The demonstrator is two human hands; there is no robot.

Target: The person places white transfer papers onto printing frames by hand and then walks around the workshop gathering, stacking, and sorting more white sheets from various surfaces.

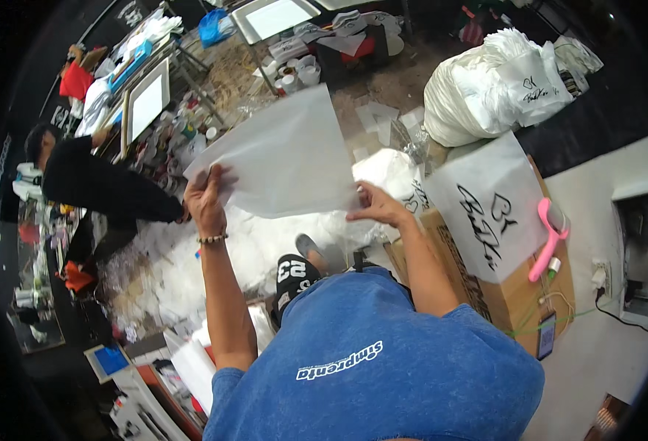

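Note:
A thin, translucent whitish plastic bag [287, 158] is held up flat in front of me, with no print that I can make out. My left hand [206, 200] pinches its near left corner, thumb on top. At the near right corner, my right hand [380, 207] grips the edge between thumb and fingers. To the right, a similar plastic bag with black lettering and a heart [478, 242] lies on a cardboard box [533, 305]. A pink handled tool [548, 242] rests over that bag's right edge.
White material covers the floor [169, 257] around my feet. A large white sack [460, 95] stands at the far right. Someone in black [103, 176] bends forward on the left, near framed screens [147, 99]. A phone [546, 334] and cables sit at the box's edge.

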